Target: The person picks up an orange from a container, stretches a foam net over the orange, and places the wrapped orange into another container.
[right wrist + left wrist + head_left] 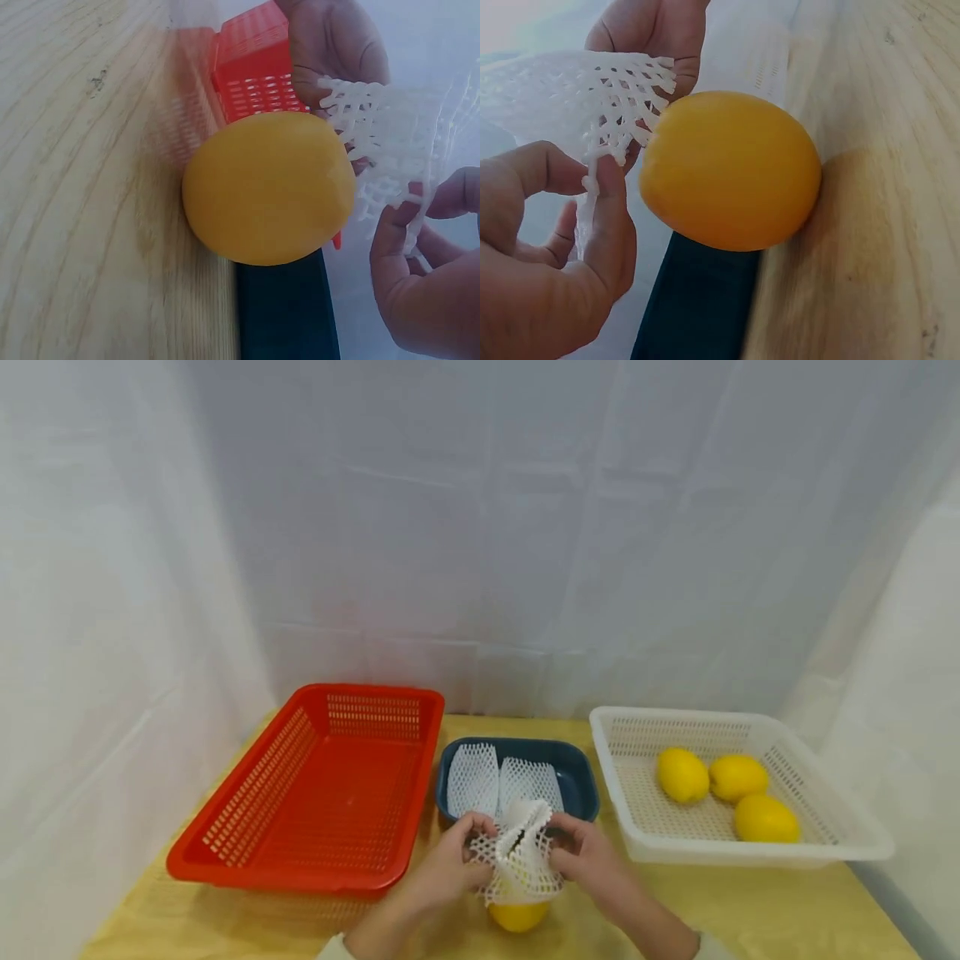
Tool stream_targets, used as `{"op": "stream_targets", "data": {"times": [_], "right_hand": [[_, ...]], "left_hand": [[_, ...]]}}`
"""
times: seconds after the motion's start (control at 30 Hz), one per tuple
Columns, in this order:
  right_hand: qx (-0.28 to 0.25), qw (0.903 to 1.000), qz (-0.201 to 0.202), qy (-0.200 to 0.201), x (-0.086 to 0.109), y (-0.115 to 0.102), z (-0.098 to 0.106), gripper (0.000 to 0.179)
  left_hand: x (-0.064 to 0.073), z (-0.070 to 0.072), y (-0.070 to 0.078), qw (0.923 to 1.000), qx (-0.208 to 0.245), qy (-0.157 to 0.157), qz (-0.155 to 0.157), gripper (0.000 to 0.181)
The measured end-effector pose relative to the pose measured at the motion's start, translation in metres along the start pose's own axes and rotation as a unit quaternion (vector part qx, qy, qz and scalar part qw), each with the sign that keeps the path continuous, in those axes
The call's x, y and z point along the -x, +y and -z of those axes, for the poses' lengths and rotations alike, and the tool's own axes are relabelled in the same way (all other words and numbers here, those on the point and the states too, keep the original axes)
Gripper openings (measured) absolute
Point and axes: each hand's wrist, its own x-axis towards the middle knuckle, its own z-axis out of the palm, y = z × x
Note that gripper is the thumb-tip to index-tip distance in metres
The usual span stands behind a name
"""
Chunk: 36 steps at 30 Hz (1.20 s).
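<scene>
A white foam net sleeve (528, 860) is stretched between both hands, right over a yellow lemon (519, 917) on the table. My left hand (453, 860) pinches the net's left edge between thumb and index finger, as the left wrist view shows. On the other side my right hand (592, 864) pinches the opposite edge. The lemon (731, 171) stands on the wood, its top at the net's lower opening. From the right wrist view, the net (397, 142) hangs at the upper end of the lemon (270, 187), with most of the fruit bare.
Behind the hands, a dark blue tray (577, 781) holds more foam nets (474, 781). To the left stands a red basket (300, 877) with nothing in it. At the right a white basket (750, 852) holds three lemons (767, 818). White sheeting (480, 527) hangs behind.
</scene>
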Motion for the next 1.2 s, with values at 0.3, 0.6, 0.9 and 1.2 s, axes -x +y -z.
{"op": "stream_targets", "data": {"times": [0.3, 0.6, 0.9, 1.2], "right_hand": [[0.155, 0.9803, 0.12, -0.025, 0.011, 0.018, 0.0, 0.046], [0.165, 0.9732, 0.146, -0.066, 0.014, 0.029, 0.0, 0.051], [0.157, 0.9821, 0.056, -0.088, 0.011, 0.035, -0.002, 0.052], [0.106, 0.9909, 0.021, -0.08, 0.015, 0.045, 0.008, 0.044]], "left_hand": [[0.013, 0.0, -0.02, 0.9967, -0.079, -0.014, -0.012, 0.045], [0.021, -0.002, -0.032, 0.9969, -0.077, -0.007, 0.019, 0.045], [0.017, -0.002, -0.035, 0.9926, -0.115, -0.009, 0.039, 0.043], [0.02, -0.002, -0.038, 0.9946, -0.095, -0.021, 0.036, 0.031]]}}
